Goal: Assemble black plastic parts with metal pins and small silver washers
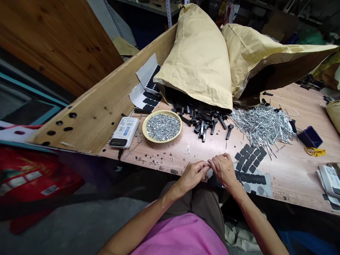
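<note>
Wood-grain worktop (294,170) stretches across a dim, crowded room. Nearest are the person's pink top (183,235) and dark trousers (176,207), below the table's front edge. Over that edge the left hand (191,175) and right hand (224,170) meet, fingers bent and fingertips brought together; I cannot tell whether anything small is pinched between them. Beside and partly behind the right hand lies a pale backing sheet (267,189) with a row of black pads (251,178); more rounded pads are fanned out just beyond.

Farther in, a few small metal rings (187,148) sit in a loose cluster, well to the right of a cream bowl (162,141) full of tiny silvery pieces (163,126). Left of the bowl rests a white device (125,130) with blue lettering. One black plastic part (230,131) with a thin metal pin lies behind the hands, between a jumble of similar black parts (204,118) and a heap of metal pins (265,125). Behind these, two kraft-paper sacks (199,60) lie with their mouths facing forward.
</note>
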Motion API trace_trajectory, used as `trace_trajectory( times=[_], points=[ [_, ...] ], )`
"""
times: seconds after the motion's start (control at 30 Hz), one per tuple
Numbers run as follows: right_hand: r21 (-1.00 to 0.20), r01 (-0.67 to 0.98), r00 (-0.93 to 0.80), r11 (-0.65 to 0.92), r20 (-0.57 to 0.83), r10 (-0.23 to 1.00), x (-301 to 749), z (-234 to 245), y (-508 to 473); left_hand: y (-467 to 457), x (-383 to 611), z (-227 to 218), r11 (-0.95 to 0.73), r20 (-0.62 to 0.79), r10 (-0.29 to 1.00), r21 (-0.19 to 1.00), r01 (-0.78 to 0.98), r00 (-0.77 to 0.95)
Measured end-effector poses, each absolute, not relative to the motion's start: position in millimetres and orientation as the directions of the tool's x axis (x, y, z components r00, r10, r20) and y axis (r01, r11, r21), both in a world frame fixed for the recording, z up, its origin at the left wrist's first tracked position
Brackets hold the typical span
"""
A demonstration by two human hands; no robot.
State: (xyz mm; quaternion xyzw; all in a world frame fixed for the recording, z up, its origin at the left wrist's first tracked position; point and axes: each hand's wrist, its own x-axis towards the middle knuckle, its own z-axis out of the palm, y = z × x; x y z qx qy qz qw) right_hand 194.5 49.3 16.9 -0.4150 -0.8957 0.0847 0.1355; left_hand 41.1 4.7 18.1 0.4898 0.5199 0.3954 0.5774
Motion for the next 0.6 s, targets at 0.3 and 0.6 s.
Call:
trace_trajectory(
  times=[0.3, 0.6],
  points=[
    [-0.676, 0.721, -0.149, 0.149, 0.058, 0.987, 198.3, 24.4, 12.6, 2.5, 62.8, 19.9, 0.411, -0.415, 0.905, 0.796, -0.445, 0.094],
    [-0.886, 0.014, -0.128, -0.464, -0.462, 0.878, 192.2, 2.3, -50.9, -19.3, 89.0, 14.0, 0.396, -0.413, 0.908, 0.800, -0.450, 0.065]
  ],
)
